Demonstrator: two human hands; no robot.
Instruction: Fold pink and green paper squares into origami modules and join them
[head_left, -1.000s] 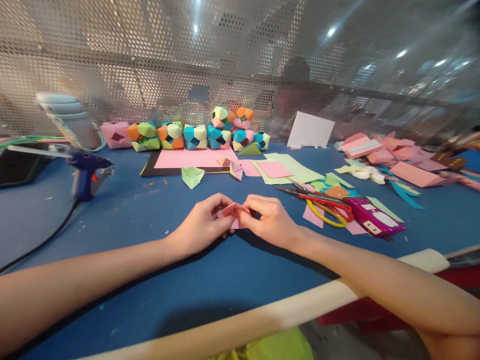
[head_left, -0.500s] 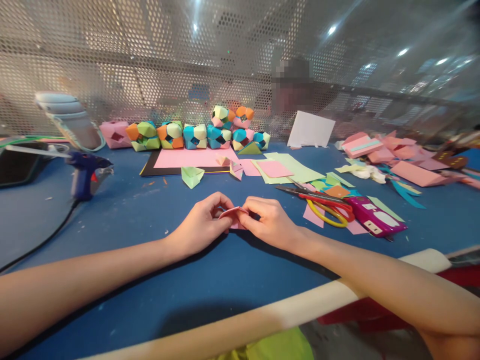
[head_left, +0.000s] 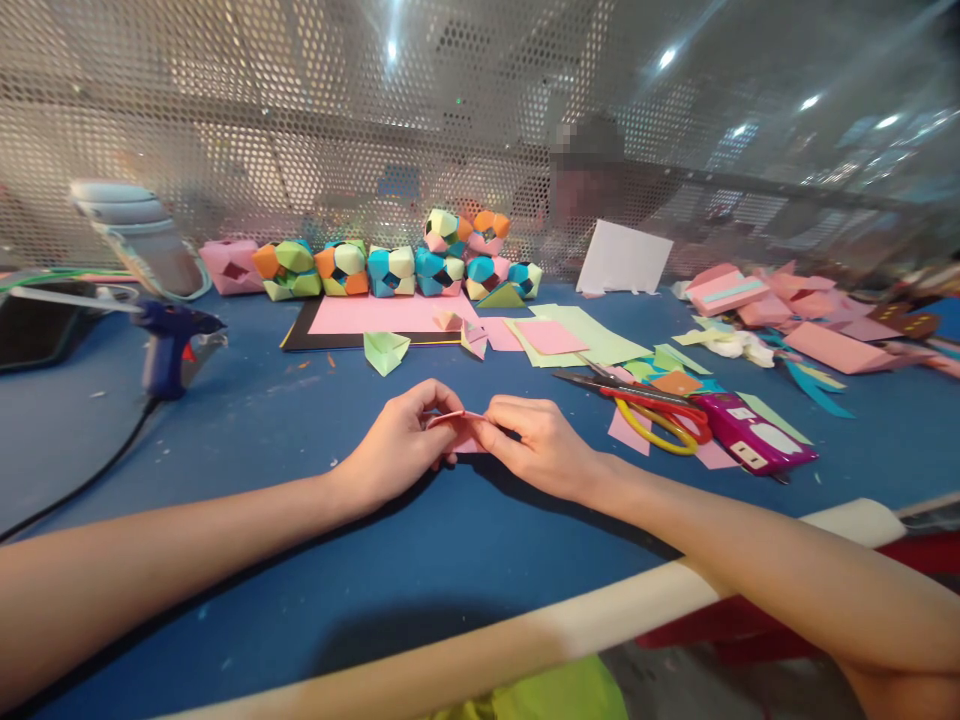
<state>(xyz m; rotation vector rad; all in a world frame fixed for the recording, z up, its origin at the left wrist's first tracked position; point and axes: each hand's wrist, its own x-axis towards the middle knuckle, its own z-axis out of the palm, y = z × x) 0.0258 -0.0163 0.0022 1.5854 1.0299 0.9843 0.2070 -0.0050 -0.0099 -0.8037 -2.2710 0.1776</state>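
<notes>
A small folded piece of pink paper [head_left: 470, 443] is pinched between my two hands just above the blue table [head_left: 390, 590]. My left hand [head_left: 401, 440] grips its left end with thumb and fingers. On the other end, my right hand [head_left: 536, 445] has its thumb and bent forefinger closed. The fingers cover much of the paper, so its full shape is hidden. Beyond my hands lie a folded light green paper piece [head_left: 385, 352] and a small folded pink piece [head_left: 474, 340].
Scissors [head_left: 660, 405] and a purple case [head_left: 757, 432] lie to the right, among paper scraps. At left stands a blue glue gun [head_left: 166, 345] with a cord. Several folded paper balls [head_left: 390, 272] line the perforated metal screen [head_left: 300, 110]. Pink folded pieces [head_left: 795, 300] are heaped far right.
My left fingers have shifted slightly along the pink paper, and its upper edge now looks flatter. My right hand stays nearly where it was.
</notes>
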